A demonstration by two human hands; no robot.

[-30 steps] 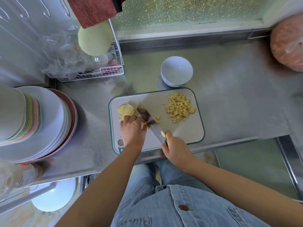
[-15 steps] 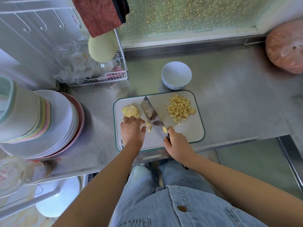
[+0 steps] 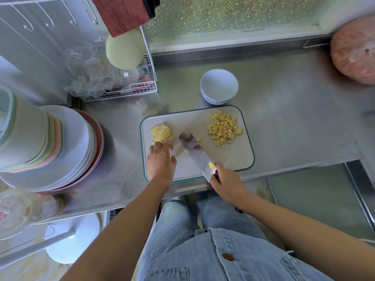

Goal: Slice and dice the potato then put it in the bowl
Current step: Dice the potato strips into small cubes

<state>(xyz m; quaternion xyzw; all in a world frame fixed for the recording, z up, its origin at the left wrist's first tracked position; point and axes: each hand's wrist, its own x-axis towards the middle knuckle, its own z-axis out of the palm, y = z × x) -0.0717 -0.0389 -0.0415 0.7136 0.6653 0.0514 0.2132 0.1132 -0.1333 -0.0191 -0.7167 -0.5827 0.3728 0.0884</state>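
Observation:
A white cutting board (image 3: 233, 159) with a green rim lies on the steel counter. A heap of diced potato (image 3: 224, 130) sits at its far right. A stack of potato slices (image 3: 162, 133) lies at its far left. My left hand (image 3: 161, 162) rests on the board with its fingertips touching the near edge of the slices and its thumb spread apart. My right hand (image 3: 225, 180) grips the handle of a cleaver (image 3: 194, 154), whose blade lies angled across the board's middle with a few potato bits (image 3: 198, 140) beside its tip. An empty white bowl (image 3: 219, 86) stands just behind the board.
A tall stack of plates (image 3: 60, 147) fills the counter's left side. Behind it is a wire rack (image 3: 121, 88) with bags and dishes, under a red towel (image 3: 123, 13). A round pinkish block (image 3: 355, 49) sits at the far right. The counter's front edge runs just below the board.
My left hand has let go of the strips it was holding by the blade and moved left to the slice stack. The cleaver has shifted toward the board's middle, leaving a few cut bits.

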